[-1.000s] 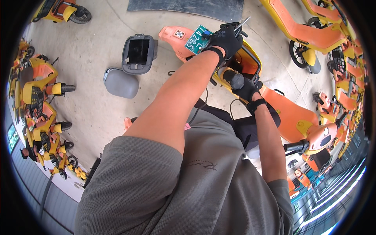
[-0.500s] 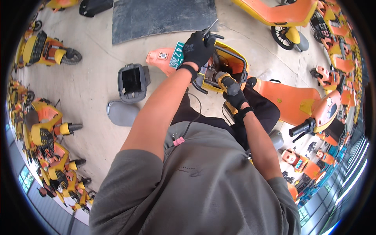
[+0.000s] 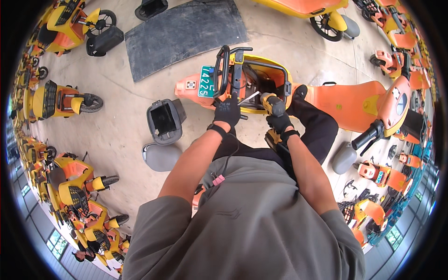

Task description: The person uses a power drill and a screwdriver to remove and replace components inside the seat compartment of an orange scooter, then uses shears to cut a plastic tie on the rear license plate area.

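Observation:
My right hand (image 3: 281, 122) grips a yellow-and-black cordless drill (image 3: 274, 105), its body over the near side of an opened rear bay (image 3: 267, 78) on an orange-and-yellow scooter (image 3: 343, 103). Closed at the bay's left end, my left hand (image 3: 227, 111) has a thin metal rod (image 3: 249, 98) sticking out toward the drill; its handle is hidden in the glove. Just beyond that hand rises a black tubular rack (image 3: 224, 70), beside the green plate (image 3: 206, 81). Whether the left hand touches the rack, I cannot tell. Both hands wear black gloves.
An open grey box (image 3: 176, 136) and a grey rounded pad (image 3: 161, 157) lie on the floor at left. A dark mat (image 3: 186, 37) lies beyond the scooter. Another grey pad (image 3: 345, 157) rests at right. Several parked scooters (image 3: 65, 103) line both sides.
My left hand has come down toward me, and the rod now points right instead of up and away. The black rack is now uncovered. The right hand still holds the drill; the view has shifted.

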`<action>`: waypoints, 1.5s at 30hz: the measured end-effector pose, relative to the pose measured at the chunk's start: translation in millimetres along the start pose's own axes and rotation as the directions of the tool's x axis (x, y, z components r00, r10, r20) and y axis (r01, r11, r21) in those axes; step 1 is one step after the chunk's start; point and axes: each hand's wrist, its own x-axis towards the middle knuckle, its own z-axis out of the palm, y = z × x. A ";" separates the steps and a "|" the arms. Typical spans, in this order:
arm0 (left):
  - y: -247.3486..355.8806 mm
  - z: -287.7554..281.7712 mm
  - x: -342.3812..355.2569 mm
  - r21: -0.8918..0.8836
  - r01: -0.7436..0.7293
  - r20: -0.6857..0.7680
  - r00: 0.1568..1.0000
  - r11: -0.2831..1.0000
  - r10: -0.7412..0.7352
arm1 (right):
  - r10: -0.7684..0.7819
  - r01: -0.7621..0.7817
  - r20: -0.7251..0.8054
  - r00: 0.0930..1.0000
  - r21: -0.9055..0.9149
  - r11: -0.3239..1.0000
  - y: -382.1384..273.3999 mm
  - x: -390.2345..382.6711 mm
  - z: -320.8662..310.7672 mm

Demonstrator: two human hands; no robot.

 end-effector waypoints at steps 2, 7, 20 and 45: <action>1.3 4.7 10.1 0.021 0.036 0.015 0.999 0.999 -0.036 | -0.033 0.034 -0.023 0.999 0.049 0.998 16.3 6.0 0.7; -7.8 18.9 25.2 0.096 0.156 0.030 0.987 0.983 -0.160 | -0.114 0.114 -0.055 0.992 -0.011 0.993 36.9 10.4 5.1; -5.4 20.8 24.9 0.369 0.003 -0.033 0.999 0.929 0.010 | -0.165 0.150 -0.092 0.982 -0.149 0.977 37.0 4.3 2.8; -176.5 -63.4 -150.5 -0.314 0.511 -0.474 0.645 0.800 -0.599 | -0.216 0.217 -0.026 0.976 0.192 0.957 28.4 6.9 10.5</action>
